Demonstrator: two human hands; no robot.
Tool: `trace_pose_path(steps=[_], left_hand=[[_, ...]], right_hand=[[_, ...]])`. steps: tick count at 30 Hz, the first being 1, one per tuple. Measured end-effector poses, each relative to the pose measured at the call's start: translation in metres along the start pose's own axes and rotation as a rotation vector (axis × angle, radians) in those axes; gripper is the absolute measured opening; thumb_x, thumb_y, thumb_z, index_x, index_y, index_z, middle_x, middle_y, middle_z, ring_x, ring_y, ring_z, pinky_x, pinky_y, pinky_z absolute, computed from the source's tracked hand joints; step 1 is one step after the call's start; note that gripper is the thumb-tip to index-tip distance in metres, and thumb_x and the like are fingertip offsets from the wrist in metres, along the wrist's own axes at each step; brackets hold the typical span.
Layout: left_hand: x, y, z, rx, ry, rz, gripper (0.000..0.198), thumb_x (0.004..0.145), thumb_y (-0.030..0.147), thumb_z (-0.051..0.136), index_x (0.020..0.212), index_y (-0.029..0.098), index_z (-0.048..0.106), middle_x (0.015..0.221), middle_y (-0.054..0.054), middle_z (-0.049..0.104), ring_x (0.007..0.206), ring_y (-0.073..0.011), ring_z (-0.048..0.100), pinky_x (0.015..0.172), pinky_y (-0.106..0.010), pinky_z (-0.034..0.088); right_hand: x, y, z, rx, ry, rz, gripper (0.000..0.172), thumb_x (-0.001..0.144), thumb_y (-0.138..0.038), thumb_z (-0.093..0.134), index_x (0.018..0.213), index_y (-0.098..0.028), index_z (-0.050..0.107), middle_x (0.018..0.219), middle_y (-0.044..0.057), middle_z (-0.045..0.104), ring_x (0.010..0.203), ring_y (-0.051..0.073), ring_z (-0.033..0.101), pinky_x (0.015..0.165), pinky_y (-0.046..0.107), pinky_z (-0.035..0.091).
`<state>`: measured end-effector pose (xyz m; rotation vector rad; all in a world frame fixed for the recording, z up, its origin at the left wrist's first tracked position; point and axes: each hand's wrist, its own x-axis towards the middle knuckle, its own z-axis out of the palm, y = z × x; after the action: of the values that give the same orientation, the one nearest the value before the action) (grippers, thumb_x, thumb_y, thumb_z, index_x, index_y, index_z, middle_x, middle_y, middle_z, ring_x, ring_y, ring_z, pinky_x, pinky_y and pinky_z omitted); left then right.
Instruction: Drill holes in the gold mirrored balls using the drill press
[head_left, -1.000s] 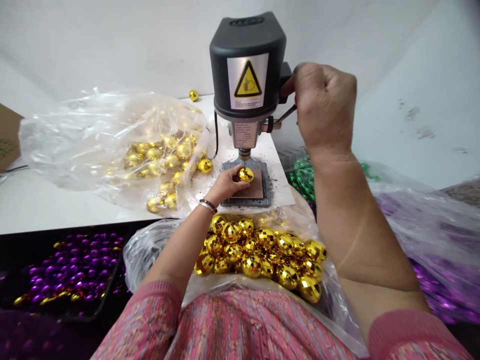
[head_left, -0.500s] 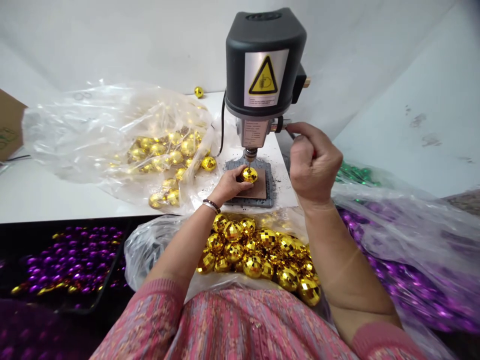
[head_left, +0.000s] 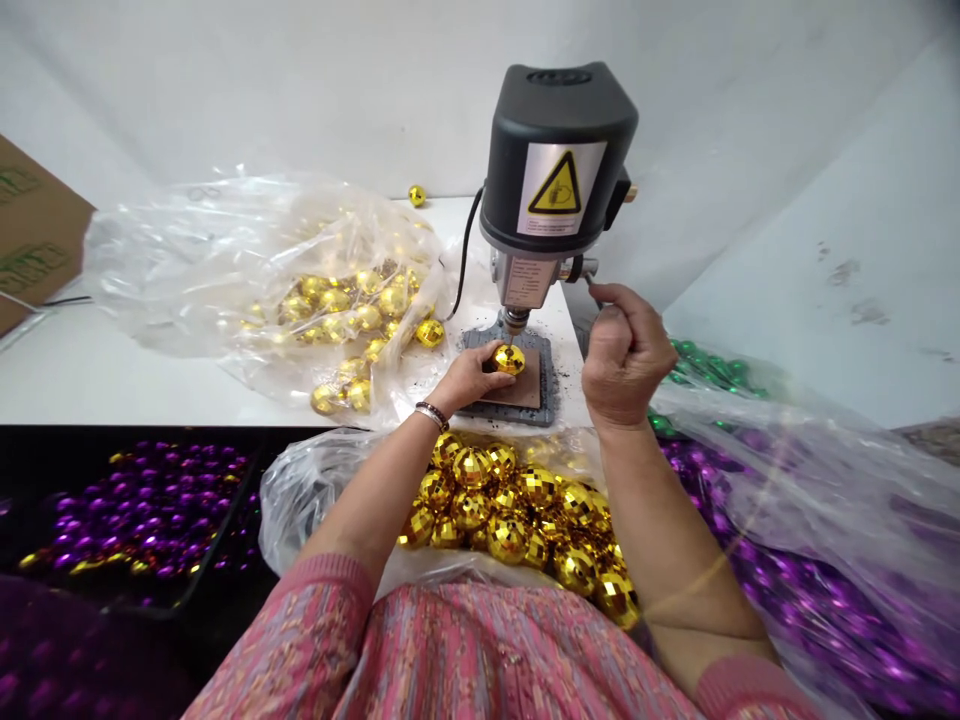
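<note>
Gold mirror ball (head_left: 509, 359) directly under bit of bench drill press (head_left: 555, 160), over brown pad (head_left: 523, 392) on grey base (head_left: 549, 385). Left hand (head_left: 469, 380) gripping ball from left side. Right hand (head_left: 626, 355) closed on end of feed lever (head_left: 589, 268), right of drill head. Near: heap of gold mirror balls (head_left: 502, 510) in clear plastic bag (head_left: 300, 510). Far left on white tabletop (head_left: 150, 395): second bag of gold balls (head_left: 337, 305). Near left, past tabletop edge: purple beads (head_left: 142, 515) in black tray (head_left: 217, 560). Right: green beads (head_left: 709, 367), purple beads (head_left: 780, 560) under plastic.
</note>
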<state>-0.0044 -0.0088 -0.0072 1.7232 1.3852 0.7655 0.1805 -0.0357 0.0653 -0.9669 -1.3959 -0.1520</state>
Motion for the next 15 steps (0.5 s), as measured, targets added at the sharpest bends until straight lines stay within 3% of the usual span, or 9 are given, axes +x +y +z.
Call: trace_pose_path(steps=[7,11,15], left_hand=[[-0.001,0.001,0.001,-0.041,0.015,0.017,0.057,0.072,0.023,0.080,0.127,0.015,0.069,0.107,-0.003,0.078,0.103,-0.0224,0.068,0.095,-0.031,0.053],[0.001,0.001,0.002,-0.028,0.004,0.001,0.058,0.070,0.024,0.081,0.125,0.013,0.068,0.108,-0.005,0.076,0.102,-0.0227,0.068,0.096,-0.033,0.053],[-0.003,0.001,-0.005,-0.019,-0.001,0.028,0.063,0.069,0.023,0.080,0.130,0.013,0.063,0.118,-0.008,0.073,0.107,-0.0229,0.068,0.099,-0.034,0.053]], right_hand=[[-0.010,0.002,0.004,0.067,0.003,0.110,0.035,0.098,-0.036,0.044,0.098,-0.018,0.074,0.075,0.001,0.066,0.066,0.010,0.059,0.067,0.026,0.048],[0.026,-0.016,0.006,0.112,0.038,0.209,0.038,0.099,-0.037,0.042,0.098,-0.017,0.074,0.075,0.002,0.065,0.066,0.009,0.057,0.069,0.027,0.048],[0.063,-0.029,0.007,0.155,-0.020,0.344,0.032,0.096,-0.026,0.043,0.092,-0.016,0.073,0.082,0.005,0.069,0.071,0.010,0.059,0.074,0.028,0.050]])
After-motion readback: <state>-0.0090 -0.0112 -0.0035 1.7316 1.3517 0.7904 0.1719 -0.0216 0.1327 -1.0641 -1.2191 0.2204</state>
